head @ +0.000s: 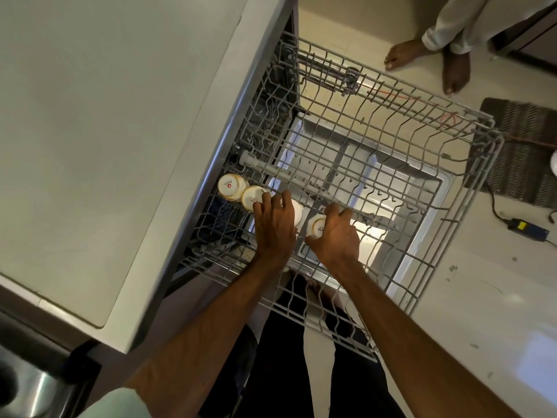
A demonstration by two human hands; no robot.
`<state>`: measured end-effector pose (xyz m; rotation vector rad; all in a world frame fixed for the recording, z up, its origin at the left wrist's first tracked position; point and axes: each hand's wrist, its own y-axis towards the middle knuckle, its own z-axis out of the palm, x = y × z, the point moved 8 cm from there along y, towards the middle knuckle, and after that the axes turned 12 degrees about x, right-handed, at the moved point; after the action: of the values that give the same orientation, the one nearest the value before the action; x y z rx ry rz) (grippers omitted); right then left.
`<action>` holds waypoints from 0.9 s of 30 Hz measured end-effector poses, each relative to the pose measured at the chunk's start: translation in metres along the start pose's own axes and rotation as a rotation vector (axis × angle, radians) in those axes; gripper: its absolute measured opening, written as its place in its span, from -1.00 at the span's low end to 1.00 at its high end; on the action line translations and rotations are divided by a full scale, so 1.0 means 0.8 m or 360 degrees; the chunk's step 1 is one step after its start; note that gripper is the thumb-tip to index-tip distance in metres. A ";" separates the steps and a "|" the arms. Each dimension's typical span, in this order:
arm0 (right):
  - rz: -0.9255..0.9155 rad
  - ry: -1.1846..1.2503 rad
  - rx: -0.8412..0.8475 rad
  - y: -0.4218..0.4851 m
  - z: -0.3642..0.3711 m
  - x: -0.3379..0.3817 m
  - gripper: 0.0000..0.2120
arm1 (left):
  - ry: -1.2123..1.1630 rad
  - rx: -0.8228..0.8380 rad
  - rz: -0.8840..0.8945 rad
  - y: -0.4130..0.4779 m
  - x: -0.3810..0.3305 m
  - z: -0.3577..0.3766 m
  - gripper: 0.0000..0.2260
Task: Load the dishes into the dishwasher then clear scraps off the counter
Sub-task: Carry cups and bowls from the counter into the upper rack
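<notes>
The grey wire dishwasher rack is pulled out over the open door. Two white cups with gold rims stand upside down in a row at the rack's near-left side. My left hand grips a third white cup, its fingers curled over it beside the second one. My right hand holds a fourth white cup with printed letters, thumb and fingers wrapped around it, just right of the third.
The white counter fills the left; a steel sink shows at bottom left. Another person's bare feet stand on the tile beyond the rack. A patterned mat and a power adapter lie at right.
</notes>
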<state>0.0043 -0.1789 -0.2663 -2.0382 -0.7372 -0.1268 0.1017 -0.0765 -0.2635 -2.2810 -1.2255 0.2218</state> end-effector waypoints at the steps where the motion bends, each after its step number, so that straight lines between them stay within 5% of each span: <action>1: -0.0001 0.0019 -0.0012 0.000 0.001 0.000 -0.18 | -0.0027 0.0003 0.0015 -0.001 0.000 0.001 -0.22; 27: -0.0197 -0.0004 -0.0091 -0.002 0.015 0.004 -0.28 | -0.0187 -0.0010 -0.0017 -0.012 0.009 0.004 -0.29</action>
<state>0.0039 -0.1670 -0.2708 -2.0464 -0.8706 -0.2182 0.0980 -0.0654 -0.2604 -2.2943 -1.2980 0.3531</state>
